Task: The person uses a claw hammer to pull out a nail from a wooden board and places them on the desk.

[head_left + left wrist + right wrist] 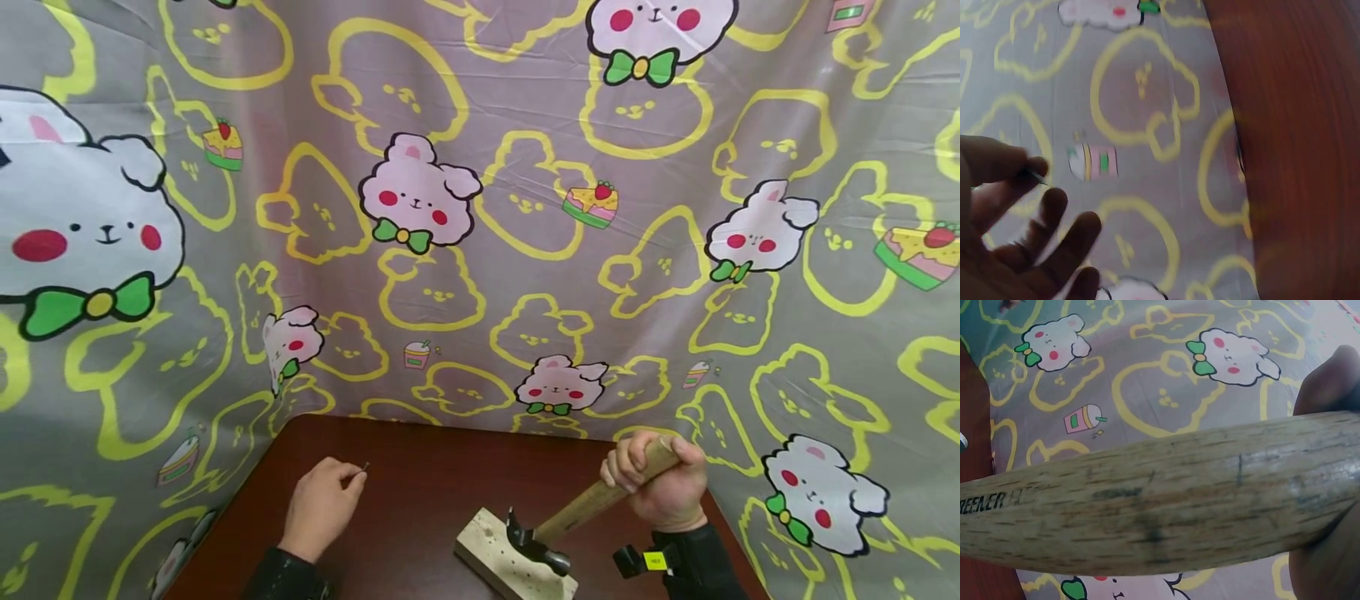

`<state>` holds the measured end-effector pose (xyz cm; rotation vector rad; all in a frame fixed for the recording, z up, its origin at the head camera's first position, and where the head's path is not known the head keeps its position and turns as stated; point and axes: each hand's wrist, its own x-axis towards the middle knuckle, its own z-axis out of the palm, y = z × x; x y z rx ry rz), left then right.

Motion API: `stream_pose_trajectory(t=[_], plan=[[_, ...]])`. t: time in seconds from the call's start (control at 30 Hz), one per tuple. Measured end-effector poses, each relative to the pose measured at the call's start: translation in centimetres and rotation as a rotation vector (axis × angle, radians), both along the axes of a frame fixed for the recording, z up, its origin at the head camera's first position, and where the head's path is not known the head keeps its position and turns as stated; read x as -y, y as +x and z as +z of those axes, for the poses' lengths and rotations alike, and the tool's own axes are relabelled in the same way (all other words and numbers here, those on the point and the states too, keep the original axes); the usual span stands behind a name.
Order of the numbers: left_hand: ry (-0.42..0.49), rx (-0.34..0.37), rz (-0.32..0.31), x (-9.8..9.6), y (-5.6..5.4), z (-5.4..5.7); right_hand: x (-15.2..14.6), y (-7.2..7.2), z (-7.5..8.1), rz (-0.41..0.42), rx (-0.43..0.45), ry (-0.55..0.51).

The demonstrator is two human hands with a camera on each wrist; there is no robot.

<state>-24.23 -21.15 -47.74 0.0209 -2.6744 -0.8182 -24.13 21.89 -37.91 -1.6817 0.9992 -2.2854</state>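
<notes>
My left hand is raised over the left part of the table, pinching a small thin nail between thumb and forefinger. In the left wrist view the nail is a dark sliver at the fingertips, and the other fingers are spread loosely. On the right, my right hand grips the wooden handle of a claw hammer near its end. Its dark metal head overlaps a pale wooden block, which has several small dark holes in its top. The hammer handle fills the right wrist view.
The dark red-brown table has rounded far corners. A grey curtain with cartoon rabbits hangs behind it and along both sides. A small black device with a yellow label is strapped at the right wrist.
</notes>
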Motion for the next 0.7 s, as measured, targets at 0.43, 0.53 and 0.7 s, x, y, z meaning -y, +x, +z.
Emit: stream_pose_trajectory(t=[0.43, 0.53, 0.7], plan=[[-0.074, 0.308, 0.006, 7.9, 1.7, -2.8, -0.6, 0.1, -0.1, 0.013, -0.006, -0.009], [-0.085, 0.340, 0.043, 9.1, 1.9, -3.4, -0.6, 0.0, 0.0, 0.020, -0.014, -0.009], [-0.076, 0.488, 0.069, 10.5, 2.1, -4.3, -0.7, -0.1, 0.1, 0.019, -0.012, -0.001]])
